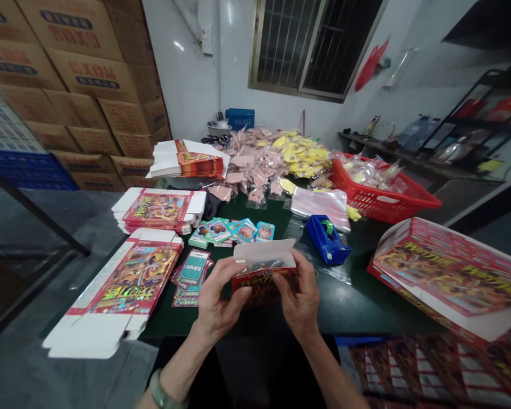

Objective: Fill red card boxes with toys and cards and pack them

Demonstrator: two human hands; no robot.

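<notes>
Both my hands hold a small red printed cardboard box [259,281] up over the table's near edge. Its white flap [266,254] stands open, and something dark shows inside, too small to identify. My left hand [219,301] grips the box's left end, and my right hand [298,289] pinches its right end. A jade-green bangle [160,392] circles my left wrist. Just left of my hands lie several teal printed cards [191,278]. Flat red-and-white box blanks [119,289] are stacked further left, and several more cards [232,230] lie beyond my hands.
A blue tape dispenser [327,240] stands on the dark green table [344,301] right of my hands. Behind lie pink and yellow bagged goods [276,159] and a red plastic basket [383,196]. A large printed carton [451,275] sits at right; stacked cardboard cartons [80,85] rise at left.
</notes>
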